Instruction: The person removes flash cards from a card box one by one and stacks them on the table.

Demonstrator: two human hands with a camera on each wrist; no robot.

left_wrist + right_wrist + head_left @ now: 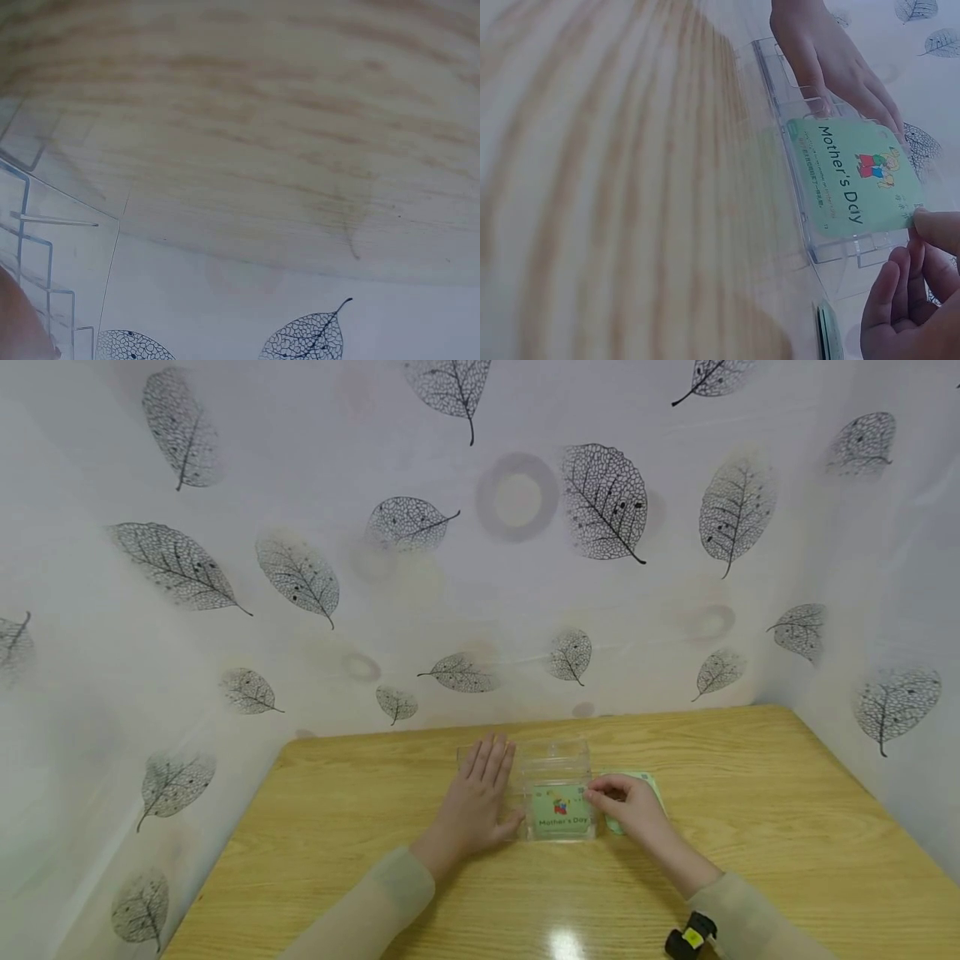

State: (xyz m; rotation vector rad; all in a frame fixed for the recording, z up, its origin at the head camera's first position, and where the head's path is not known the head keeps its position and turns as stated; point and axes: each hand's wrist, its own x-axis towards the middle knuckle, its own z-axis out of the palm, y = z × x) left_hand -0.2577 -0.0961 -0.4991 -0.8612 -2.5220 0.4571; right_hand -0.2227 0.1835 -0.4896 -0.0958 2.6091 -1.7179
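A green card printed "Mother's Day" [561,814] is pinched at its right edge between the thumb and fingers of my right hand [637,810]. In the right wrist view the card [855,176] lies over a clear plastic box [771,79], tilted against it; whether it touches the bottom I cannot tell. My left hand [474,806] rests with straight fingers on the box's left part, thumb beside the front compartment. The left wrist view catches only a blurred bit of a finger [21,322] and stepped clear walls [60,262].
More green cards [647,779] lie on the wooden table [337,827] right of the box, partly under my right hand. A black strap device [690,937] sits at the right wrist. Behind the table hangs a leaf-patterned sheet [517,585].
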